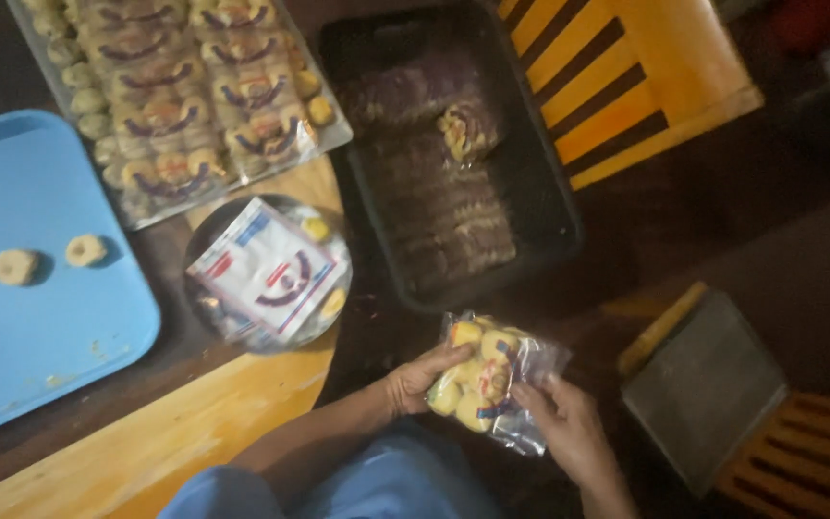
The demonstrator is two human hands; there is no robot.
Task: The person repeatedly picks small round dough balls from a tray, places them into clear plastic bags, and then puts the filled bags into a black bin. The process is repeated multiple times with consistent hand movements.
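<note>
Here both hands, left hand [420, 377] and right hand [569, 428], are pinching a cookie bag [492, 384], steadying it beside the black crate [540, 183].

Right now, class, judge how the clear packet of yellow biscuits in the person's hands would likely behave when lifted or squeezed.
The clear packet probably feels floppy: its film crinkles between the left hand and right hand. The round yellow biscuits inside likely shift and could crumble if squeezed. The glossy wrap may be slightly slippery.
</note>
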